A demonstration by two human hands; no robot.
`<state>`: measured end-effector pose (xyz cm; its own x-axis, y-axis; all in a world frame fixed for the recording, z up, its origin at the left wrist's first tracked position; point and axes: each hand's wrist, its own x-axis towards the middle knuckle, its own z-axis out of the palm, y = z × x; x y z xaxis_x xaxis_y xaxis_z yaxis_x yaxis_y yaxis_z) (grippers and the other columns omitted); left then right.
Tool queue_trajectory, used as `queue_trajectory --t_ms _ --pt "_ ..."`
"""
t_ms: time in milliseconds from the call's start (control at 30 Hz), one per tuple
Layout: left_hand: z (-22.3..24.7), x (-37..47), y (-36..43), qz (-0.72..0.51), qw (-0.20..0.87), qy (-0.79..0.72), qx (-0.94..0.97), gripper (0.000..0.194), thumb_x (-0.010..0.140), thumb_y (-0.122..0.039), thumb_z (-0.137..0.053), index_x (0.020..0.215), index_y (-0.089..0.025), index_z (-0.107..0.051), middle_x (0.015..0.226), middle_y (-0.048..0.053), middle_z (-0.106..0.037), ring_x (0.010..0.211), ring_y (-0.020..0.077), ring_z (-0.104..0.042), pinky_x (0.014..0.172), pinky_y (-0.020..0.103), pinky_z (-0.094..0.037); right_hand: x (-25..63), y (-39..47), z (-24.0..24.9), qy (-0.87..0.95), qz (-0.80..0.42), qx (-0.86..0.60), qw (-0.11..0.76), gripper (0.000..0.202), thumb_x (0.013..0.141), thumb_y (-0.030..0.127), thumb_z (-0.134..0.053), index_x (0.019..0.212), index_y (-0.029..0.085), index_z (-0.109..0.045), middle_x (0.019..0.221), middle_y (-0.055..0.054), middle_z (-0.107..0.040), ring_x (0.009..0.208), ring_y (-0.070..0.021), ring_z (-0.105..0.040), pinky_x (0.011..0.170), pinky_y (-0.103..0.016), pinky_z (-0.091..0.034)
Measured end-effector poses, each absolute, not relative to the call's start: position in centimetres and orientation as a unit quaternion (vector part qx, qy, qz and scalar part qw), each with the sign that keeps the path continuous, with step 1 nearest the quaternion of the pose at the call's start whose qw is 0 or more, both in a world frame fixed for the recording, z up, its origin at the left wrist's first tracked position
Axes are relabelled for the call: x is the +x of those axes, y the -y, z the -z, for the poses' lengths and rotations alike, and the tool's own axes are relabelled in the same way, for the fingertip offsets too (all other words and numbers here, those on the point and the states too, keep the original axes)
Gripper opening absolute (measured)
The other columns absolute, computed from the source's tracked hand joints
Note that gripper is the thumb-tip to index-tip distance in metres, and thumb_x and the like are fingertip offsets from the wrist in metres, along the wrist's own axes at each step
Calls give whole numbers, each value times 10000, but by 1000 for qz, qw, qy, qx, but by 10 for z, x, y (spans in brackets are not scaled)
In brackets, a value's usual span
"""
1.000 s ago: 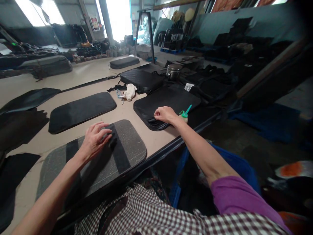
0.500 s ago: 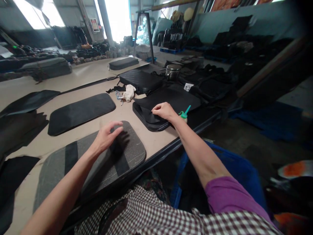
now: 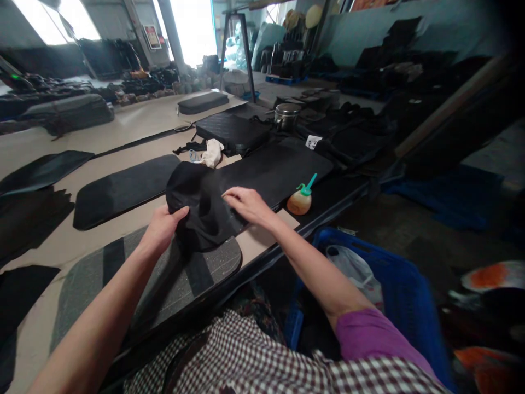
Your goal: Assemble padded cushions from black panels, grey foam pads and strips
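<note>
A limp black sheet [image 3: 200, 219], perhaps fabric or thin leather, is raised and wrinkled above a grey padded panel [image 3: 143, 295] with two dark bands across it. My left hand [image 3: 164, 227] grips the sheet's left edge, thumb on top and the fingers beneath hidden. Bent over the sheet's right part, my right hand [image 3: 246, 205] has thumb and fingertips pinched together at the material. Further right, a flat pile of black sheets [image 3: 283, 164] extends away from my right hand.
A bottle with a green spout [image 3: 300, 201] stands near the table's right edge. Beyond are a dark padded panel [image 3: 127, 189], a white cloth bundle [image 3: 212, 153] and a metal canister [image 3: 287, 116]. A blue crate [image 3: 402, 284] sits below, right of me.
The black sheet has been lifted from the pile and drawn left over the grey panel. My left hand has closed on its edge. My right hand has shifted left, exposing the bottle.
</note>
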<state>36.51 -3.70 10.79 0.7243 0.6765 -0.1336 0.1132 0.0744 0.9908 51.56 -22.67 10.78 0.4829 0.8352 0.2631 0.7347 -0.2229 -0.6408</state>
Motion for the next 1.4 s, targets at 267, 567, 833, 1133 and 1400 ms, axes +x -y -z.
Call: queue_trajectory --t_ms 267,567,833,1133,1400 --pt "-119 328 10 -254 637 -305 662 452 573 -423 -949 914 -171 -792 956 62 -815 854 242 -734 856 356 -589 634 261 -119 179 22 -972 150 641 962 382 -749 1437 2 -549 1430 -342 -520 1353 -494 -495 1089 -631 -434" --pt "-113 322 6 -251 641 -281 669 474 603 -454 -956 942 -167 -793 982 57 -811 878 232 -723 883 343 -565 677 256 -106 181 -39 -976 111 651 870 557 -824 1323 117 -666 1324 -220 -642 1247 -378 -620 1049 -478 -521" --pt "-109 315 5 -217 656 -297 659 515 600 -491 -964 946 -155 -786 996 94 -811 858 258 -739 855 375 -579 689 213 -92 209 -27 -961 180 667 744 521 -921 1219 104 -707 1306 -239 -639 1230 -375 -611 1046 -473 -504" --pt "-112 303 -6 -276 631 -305 658 569 608 -515 -954 1024 -165 -788 1047 85 -809 921 265 -747 880 370 -590 682 223 -88 240 -6 -894 377 262 724 366 -813 819 180 -654 808 -34 -680 817 -216 -644 782 -317 -532" --pt "-137 253 -20 -393 555 -310 664 622 696 -558 -894 1169 -174 -765 1177 95 -790 1089 299 -732 983 393 -594 626 237 -109 295 90 -733 606 409 822 497 -677 1094 248 -500 995 -42 -660 934 -236 -682 855 -369 -586"
